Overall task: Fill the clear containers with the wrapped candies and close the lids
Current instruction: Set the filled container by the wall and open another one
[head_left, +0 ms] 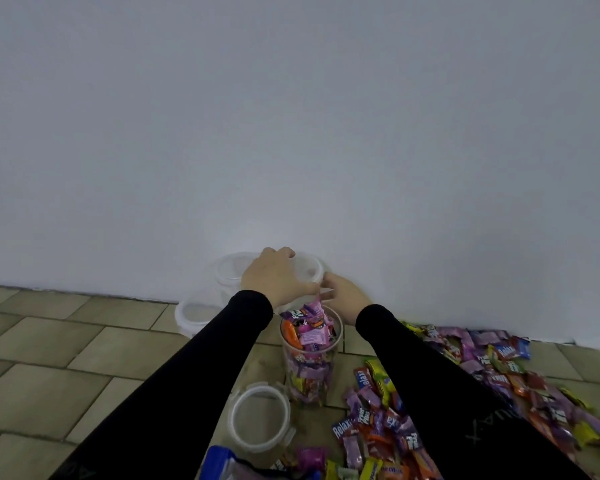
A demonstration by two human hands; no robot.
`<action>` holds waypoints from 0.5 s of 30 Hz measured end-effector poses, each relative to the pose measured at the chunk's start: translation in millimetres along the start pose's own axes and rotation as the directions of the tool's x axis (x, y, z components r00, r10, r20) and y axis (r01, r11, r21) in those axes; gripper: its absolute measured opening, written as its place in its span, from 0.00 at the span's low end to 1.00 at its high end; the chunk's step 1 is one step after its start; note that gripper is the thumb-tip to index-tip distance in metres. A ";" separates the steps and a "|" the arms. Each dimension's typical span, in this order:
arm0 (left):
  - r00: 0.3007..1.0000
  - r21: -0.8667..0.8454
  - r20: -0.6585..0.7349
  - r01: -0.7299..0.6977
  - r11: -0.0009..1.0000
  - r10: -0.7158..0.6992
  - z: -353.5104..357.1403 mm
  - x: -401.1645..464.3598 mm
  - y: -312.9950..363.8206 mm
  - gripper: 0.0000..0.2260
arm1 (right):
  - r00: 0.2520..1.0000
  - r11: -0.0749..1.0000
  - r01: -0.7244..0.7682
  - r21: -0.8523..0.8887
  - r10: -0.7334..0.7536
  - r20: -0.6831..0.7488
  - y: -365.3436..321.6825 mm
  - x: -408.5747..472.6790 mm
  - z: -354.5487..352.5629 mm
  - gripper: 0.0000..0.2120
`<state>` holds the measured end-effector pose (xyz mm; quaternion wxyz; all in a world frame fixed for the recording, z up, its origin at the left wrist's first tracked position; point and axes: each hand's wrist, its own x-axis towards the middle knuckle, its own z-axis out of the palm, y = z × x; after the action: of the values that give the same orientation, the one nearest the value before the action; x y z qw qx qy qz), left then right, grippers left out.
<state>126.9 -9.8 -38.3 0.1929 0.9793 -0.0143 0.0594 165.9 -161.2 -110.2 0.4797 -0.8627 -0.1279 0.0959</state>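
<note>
I counted one tall clear cylindrical container on the tiled floor, brimful of glossy wrapped candies. My left hand curled over a round white lid; my right hand pinched a pink wrapper. A loose clip-lid lay beside it.

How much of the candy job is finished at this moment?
Done: the open jar is heaped full. In hand: both hands, left hand and right hand, press candies at its mouth. Left: its lid lies beside it, and the loose candy pile remains.
</note>
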 end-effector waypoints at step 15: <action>0.945 -0.264 -0.309 -0.193 0.945 0.106 -52.2 -71.6 82.8 0.33 | 0.980 0.984 0.178 -0.012 -0.179 -0.085 -66.5 -95.3 -88.0 0.34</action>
<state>45.8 -66.2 32.1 0.3296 0.9168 -0.0694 0.2146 92.3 -228.0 -3.6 0.4896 -0.8522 -0.1842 0.0152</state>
